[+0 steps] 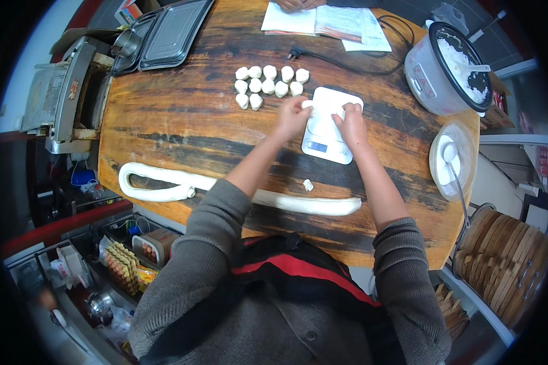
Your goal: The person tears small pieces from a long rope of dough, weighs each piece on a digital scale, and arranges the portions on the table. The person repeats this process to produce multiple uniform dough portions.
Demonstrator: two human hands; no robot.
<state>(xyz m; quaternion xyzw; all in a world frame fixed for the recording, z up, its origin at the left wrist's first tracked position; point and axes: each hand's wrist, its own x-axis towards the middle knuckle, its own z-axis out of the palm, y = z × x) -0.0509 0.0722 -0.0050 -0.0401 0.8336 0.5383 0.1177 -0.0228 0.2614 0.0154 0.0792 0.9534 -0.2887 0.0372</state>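
My left hand (294, 116) pinches a small piece of dough (308, 106) at the left edge of a white digital kitchen scale (326, 130). My right hand (350, 122) is over the scale's right side, fingers bent; a bit of white shows at its fingertips, too unclear to name. Left of the scale, several dough balls (268, 86) lie in uneven rows. A long dough rope (319, 205) crosses the table nearer to me, folded back at its left end and partly hidden by my left arm. Between rope and scale sits a small dough scrap (308, 185).
A rice cooker (422, 77) of white rice and a bowl of white powder (469, 150) with a ladle stand right. Metal trays (176, 34) lie back left. Across the wooden table (178, 114), another person's hands (299, 3) rest by an open notebook (290, 19), near a black power cord (342, 61).
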